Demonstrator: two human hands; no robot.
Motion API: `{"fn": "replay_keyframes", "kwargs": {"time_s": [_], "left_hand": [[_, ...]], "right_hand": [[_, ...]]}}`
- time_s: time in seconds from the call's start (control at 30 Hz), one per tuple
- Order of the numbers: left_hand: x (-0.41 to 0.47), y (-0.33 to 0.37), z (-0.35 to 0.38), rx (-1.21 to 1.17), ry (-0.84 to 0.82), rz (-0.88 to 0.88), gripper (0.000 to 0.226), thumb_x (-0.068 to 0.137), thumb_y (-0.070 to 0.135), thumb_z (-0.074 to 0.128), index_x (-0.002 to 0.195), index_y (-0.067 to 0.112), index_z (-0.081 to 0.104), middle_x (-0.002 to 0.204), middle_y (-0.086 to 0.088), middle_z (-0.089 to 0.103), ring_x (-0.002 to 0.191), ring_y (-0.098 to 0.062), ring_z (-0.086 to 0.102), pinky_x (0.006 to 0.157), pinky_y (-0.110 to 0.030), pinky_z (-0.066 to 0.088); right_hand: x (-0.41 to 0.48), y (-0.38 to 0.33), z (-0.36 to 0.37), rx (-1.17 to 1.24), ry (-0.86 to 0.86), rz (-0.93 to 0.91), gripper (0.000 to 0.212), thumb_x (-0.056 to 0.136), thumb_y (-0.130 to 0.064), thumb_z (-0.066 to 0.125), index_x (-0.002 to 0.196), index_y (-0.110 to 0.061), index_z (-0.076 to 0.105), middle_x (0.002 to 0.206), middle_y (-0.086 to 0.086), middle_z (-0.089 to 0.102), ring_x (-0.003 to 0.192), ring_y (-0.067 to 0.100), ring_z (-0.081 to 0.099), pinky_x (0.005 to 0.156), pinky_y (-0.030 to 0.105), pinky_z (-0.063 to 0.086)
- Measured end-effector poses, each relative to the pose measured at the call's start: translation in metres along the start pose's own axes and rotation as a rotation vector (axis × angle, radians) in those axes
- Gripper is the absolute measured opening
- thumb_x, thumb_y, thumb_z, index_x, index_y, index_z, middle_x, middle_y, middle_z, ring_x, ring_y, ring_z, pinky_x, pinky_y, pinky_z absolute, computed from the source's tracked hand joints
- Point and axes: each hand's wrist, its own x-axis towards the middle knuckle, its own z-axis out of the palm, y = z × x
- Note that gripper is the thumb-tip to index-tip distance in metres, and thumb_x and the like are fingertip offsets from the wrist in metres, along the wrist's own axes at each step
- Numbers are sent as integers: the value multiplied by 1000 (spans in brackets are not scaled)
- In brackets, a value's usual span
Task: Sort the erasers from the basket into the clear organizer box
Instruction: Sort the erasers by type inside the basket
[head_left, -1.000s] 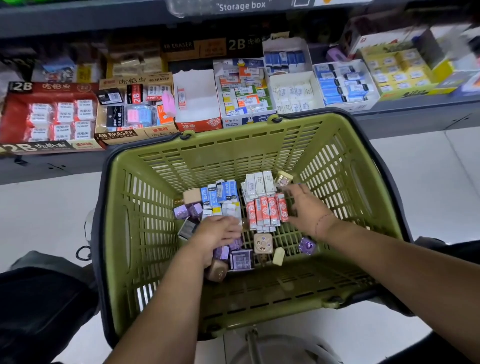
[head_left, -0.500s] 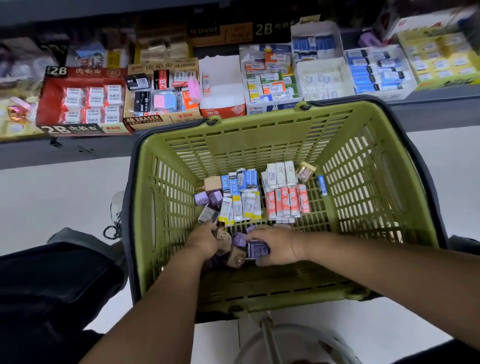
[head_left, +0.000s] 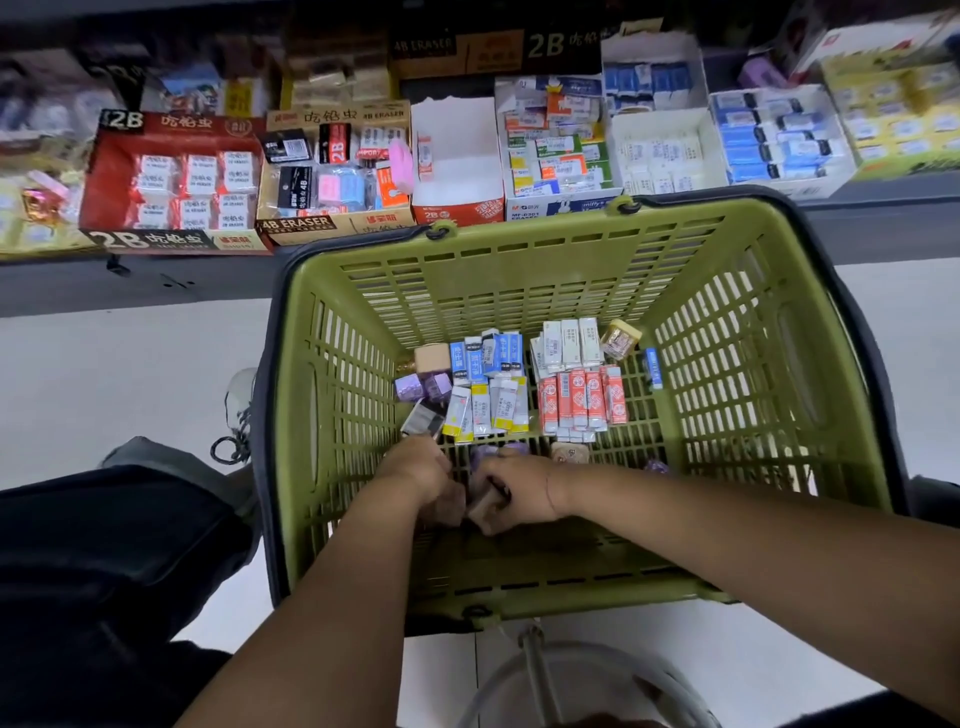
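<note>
Mostly small, colour-sleeved erasers (head_left: 579, 397).

I read "2B" in white twice on the red display box (head_left: 171, 182), on its back flap and on its front lip, each time beside Chinese characters. The cardboard box (head_left: 337, 228) next to it says "4B ERASER" on its front lip. Inside it, a black-and-red pack (head_left: 334, 144) shows "2B" and a black pack (head_left: 296, 188) shows "4B". The dark carton (head_left: 493, 49) further back carries "4B ERASER" and a large "2B". The orange box (head_left: 457, 210) reads "2B", and the white box (head_left: 563, 205) reads "M&G" and "miffy". Print on the erasers (head_left: 582, 397) in the basket (head_left: 519, 280) is too small for me to read.
</note>
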Motion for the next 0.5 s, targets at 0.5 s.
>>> {"fn": "replay_keyframes", "kwargs": {"time_s": [0.5], "left_hand": [[7, -6, -16, -70, -68, -48, 26, 87, 3, 62, 112, 0, 67, 113, -16, 64, 98, -29, 62, 86, -35, 51]], "right_hand": [[4, -3, 0, -49, -139, 25, 61, 90, -41, 59, 144, -23, 36, 142, 5, 44, 127, 26, 44, 105, 36, 37]]}}
